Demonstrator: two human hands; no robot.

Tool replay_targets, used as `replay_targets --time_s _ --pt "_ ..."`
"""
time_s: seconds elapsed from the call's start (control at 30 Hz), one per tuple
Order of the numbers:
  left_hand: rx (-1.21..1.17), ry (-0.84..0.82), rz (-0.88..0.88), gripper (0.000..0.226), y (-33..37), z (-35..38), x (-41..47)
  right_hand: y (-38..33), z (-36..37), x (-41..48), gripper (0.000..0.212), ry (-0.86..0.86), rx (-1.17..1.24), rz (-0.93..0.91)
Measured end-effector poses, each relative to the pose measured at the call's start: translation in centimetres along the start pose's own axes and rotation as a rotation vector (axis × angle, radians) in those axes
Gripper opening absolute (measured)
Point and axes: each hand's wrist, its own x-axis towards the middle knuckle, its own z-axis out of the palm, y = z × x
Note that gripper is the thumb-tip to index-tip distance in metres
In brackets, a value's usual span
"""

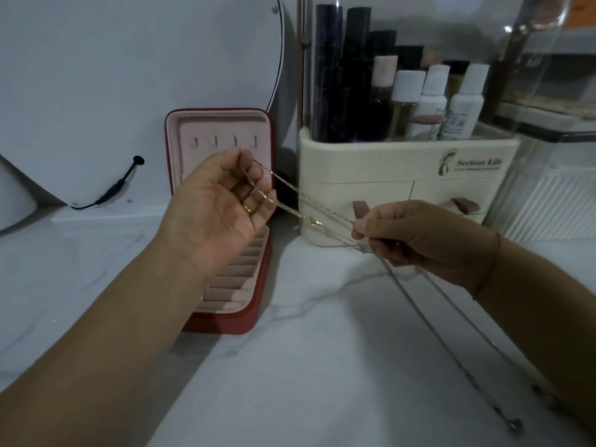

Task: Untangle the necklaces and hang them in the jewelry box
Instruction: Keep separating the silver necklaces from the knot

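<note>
A red jewelry box with pink lining stands open on the white marble top, its lid upright with several small hooks. My left hand, palm up in front of the lid, pinches thin gold chains in its curled fingers. The chains stretch taut to my right hand, which pinches them between thumb and fingers. From the right hand, thin silver chains trail down across the counter toward the lower right, ending in small pendants.
A cream cosmetics organizer with bottles and a clear cover stands right behind the chains. A round mirror with a black cable leans at the back left. A ribbed clear box is at the far right.
</note>
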Motion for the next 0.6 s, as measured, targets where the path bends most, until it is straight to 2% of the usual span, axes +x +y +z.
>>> replay_targets --time_s 0.2,0.33,0.4,0.53,0.6 --pt "0.334 -0.001 -0.029 0.032 -0.9 0.1 -0.1 -0.5 0.1 0.0 0.024 0.11 0.022 -0.119" --pt "0.842 -0.018 0.084 0.039 -1.9 0.6 -0.9 -1.2 0.3 -0.4 0.015 0.137 0.073 -0.271" --pt "1.003 -0.036 0.14 0.037 -2.6 0.6 -1.2 -1.4 0.5 -0.5 0.017 0.142 0.074 -0.316" --pt "1.162 -0.086 0.202 0.027 -3.9 0.2 -1.1 -1.2 0.3 -0.6 0.012 0.063 0.094 -0.345" --pt "1.085 -0.118 0.167 0.017 -4.2 0.3 -1.2 -0.9 0.2 -0.5 0.023 -0.001 0.169 -0.334"
